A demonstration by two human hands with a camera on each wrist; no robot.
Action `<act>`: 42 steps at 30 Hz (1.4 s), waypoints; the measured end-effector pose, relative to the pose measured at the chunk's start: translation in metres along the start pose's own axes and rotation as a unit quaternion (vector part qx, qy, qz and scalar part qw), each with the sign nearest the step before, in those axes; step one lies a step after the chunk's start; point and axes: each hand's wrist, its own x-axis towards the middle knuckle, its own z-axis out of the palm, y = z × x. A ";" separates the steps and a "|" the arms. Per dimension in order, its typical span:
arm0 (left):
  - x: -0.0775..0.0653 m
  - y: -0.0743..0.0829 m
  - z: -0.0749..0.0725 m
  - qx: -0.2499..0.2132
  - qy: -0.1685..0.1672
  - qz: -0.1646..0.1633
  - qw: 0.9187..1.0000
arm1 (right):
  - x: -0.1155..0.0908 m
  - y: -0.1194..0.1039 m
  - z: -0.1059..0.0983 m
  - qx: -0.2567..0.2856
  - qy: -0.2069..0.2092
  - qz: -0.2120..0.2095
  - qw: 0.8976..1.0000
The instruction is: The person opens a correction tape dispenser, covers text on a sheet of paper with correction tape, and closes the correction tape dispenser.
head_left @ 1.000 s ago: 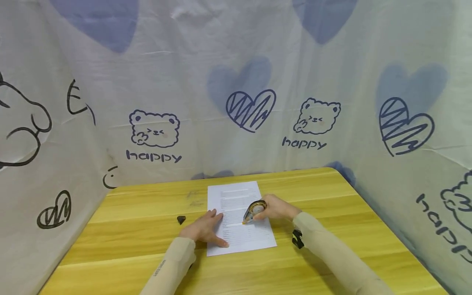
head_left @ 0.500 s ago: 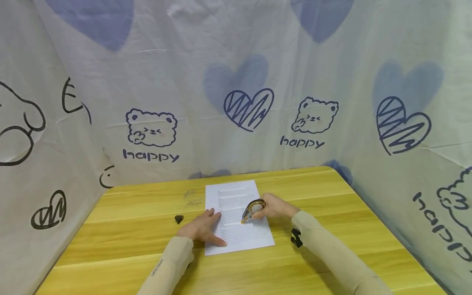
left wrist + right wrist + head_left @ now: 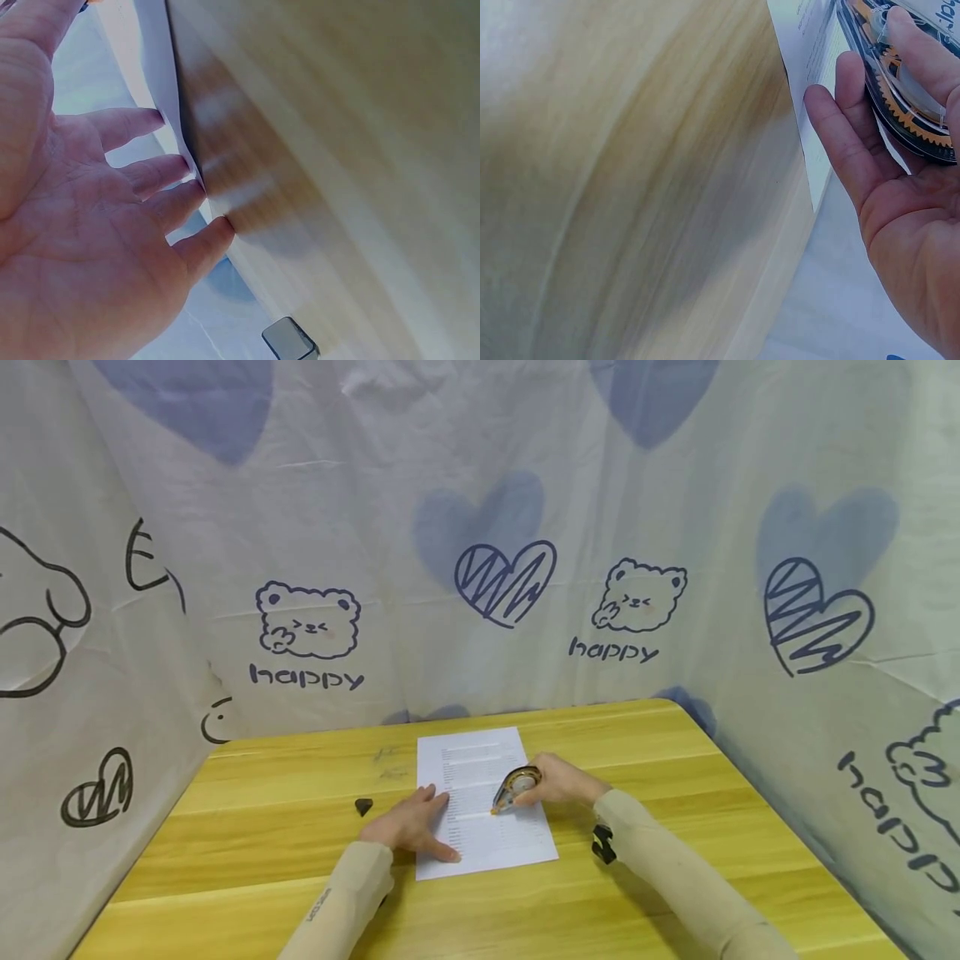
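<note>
A printed sheet of paper [image 3: 480,852] lies on the wooden table. My left hand [image 3: 411,822] rests on its left side with fingers spread; in the left wrist view the fingertips [image 3: 176,166] press down along the sheet's edge. In my right hand [image 3: 558,779] is a correction tape dispenser [image 3: 517,785], pinched between thumb and fingers. Its orange tip points down at the printed lines near the sheet's middle. The right wrist view shows the dispenser's clear case [image 3: 907,97] with orange gears inside, partly covered by the thumb.
A small dark cap-like piece [image 3: 363,807] lies on the table left of the sheet. The yellow wood-grain table [image 3: 262,827] runs back to a white curtain [image 3: 420,652] with hearts and bears, which also hangs at both sides.
The head view has shifted very slightly. Both hands, the sheet and the correction tape dispenser keep nearly the same places.
</note>
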 end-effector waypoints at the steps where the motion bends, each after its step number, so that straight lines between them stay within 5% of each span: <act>1: 0.000 0.000 0.000 0.001 -0.001 0.000 1.000 | 0.000 0.000 0.000 -0.002 0.001 -0.001 1.000; 42: -0.001 -0.002 0.001 0.005 0.002 -0.003 1.000 | -0.005 0.006 -0.007 -0.005 -0.003 0.016 1.000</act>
